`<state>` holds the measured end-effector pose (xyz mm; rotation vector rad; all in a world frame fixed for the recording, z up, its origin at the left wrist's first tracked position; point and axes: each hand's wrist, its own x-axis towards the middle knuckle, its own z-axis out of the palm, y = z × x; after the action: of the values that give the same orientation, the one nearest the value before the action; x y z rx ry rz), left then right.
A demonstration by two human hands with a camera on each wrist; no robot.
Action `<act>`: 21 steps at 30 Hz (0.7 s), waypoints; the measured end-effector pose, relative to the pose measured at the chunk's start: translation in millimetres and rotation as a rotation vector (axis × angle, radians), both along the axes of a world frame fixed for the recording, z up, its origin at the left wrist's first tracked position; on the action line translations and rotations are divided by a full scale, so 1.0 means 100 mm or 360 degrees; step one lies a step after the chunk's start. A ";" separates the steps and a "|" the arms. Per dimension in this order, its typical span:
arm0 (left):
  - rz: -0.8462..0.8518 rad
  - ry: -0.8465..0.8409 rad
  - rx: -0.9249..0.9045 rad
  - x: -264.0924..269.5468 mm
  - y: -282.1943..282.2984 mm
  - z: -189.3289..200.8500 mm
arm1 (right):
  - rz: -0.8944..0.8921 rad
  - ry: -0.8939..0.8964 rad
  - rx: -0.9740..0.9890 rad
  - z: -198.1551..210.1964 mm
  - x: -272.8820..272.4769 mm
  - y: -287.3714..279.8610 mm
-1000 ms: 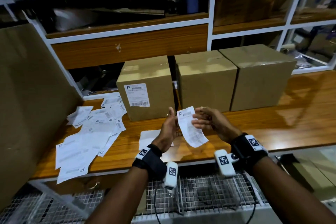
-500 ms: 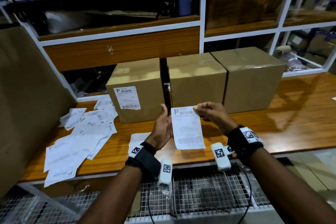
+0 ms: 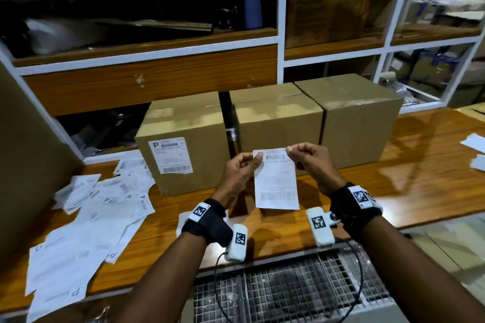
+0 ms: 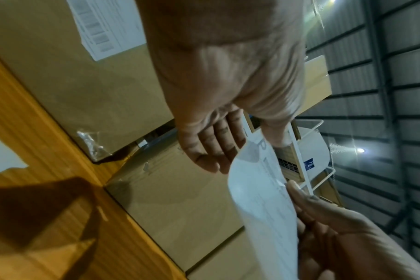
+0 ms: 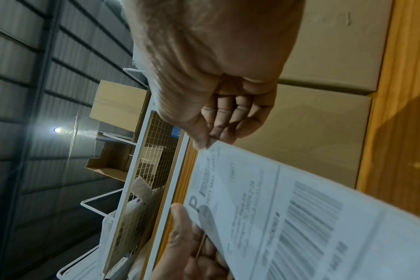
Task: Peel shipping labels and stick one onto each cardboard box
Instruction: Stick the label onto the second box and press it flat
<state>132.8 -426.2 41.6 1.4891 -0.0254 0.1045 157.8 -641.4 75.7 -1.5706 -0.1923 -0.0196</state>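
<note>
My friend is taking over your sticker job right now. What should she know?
Left hand: pinching the top left corner of the label.
Right hand: pinching its top right corner. The label hangs printed side toward you, in front of the middle box.
Done: the left box already wears a label on its front.
Left: the middle box and the right box show no label on the faces in view. Whether this label's backing is off, I cannot tell. Stick it on the middle box, then do the right one.
Loose sheets lie on the table at the left.
</note>
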 end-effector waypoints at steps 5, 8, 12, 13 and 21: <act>0.0211 -0.0201 0.0213 0.24 -0.03 0.00 | -0.0076 -0.0079 -0.0030 -0.01 0.15 -0.04; 0.0275 -0.0288 0.0333 0.33 -0.04 0.03 | -0.0149 -0.0179 -0.0109 -0.02 0.30 -0.05; 0.0324 -0.0344 0.0362 0.45 -0.10 0.10 | -0.0131 -0.0259 -0.0170 -0.03 0.51 -0.09; 0.0349 -0.0353 0.0378 0.48 -0.12 0.10 | -0.0134 -0.0291 -0.0193 -0.03 0.55 -0.10; 0.0583 -0.0426 0.0593 0.59 -0.24 0.13 | -0.0107 -0.0464 -0.0405 -0.01 0.82 -0.14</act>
<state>191.9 -449.9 54.4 1.8297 0.0133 0.6230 239.6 -655.0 74.9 -1.8240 -0.3827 -0.2878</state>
